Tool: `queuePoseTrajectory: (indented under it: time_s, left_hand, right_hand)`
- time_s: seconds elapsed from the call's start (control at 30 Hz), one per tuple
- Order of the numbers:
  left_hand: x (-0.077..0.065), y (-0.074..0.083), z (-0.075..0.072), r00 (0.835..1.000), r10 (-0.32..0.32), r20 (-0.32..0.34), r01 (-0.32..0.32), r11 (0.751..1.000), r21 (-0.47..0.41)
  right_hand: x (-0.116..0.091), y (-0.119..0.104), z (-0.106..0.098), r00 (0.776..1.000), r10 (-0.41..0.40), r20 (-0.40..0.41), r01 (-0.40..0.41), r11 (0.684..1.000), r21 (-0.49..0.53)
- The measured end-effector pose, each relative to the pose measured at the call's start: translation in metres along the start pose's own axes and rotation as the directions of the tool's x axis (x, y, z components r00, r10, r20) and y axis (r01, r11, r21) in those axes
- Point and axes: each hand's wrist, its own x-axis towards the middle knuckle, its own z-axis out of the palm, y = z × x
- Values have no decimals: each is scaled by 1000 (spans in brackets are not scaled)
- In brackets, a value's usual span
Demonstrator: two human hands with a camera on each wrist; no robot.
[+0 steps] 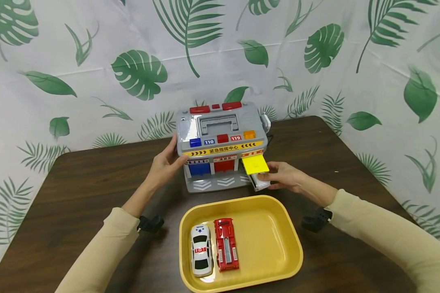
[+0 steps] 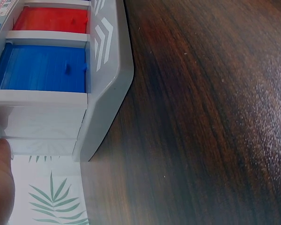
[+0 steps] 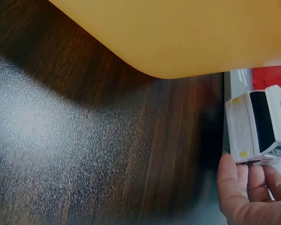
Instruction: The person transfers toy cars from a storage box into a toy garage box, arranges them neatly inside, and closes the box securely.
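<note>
The white van [image 1: 262, 182] sits at the garage's [image 1: 220, 142] right-hand bay, under the raised yellow door [image 1: 255, 165], grasped between the thumb and fingers of the right hand [image 1: 285, 177]. It looks like light, stiff plastic — smooth enough to slip a little, so its flat sides near the outer end seem the best hold; the door looks thin and easily bent. The left hand [image 1: 163, 162] lies unclenched along the garage's left side, thumb at the front edge. The garage stands on a dark wood-grain table [image 1: 77, 203]; before it lies a yellow tray [image 1: 260, 240] with two toy cars [image 1: 225, 244] — behind it, a leaf-printed cloth [image 1: 106, 24].
</note>
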Motion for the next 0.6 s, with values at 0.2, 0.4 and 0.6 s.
queuePoseTrajectory:
  time_s: [0.2, 0.4, 0.6]
  left_hand:
    - [3, -21, -2, 1000, 11, -11, -11, 1000, 3]
    - [4, -22, -1, 1000, 3, -9, -3, 1000, -9]
    - [0, -2, 0, 1000, -4, 1, 4, 1000, -12]
  right_hand:
    - [5, 3, 4, 1000, 10, -30, -9, 1000, 21]
    - [6, 1, 9, 998, 8, -57, -6, 999, 35]
    - [8, -3, 12, 995, 23, -99, -17, 998, 59]
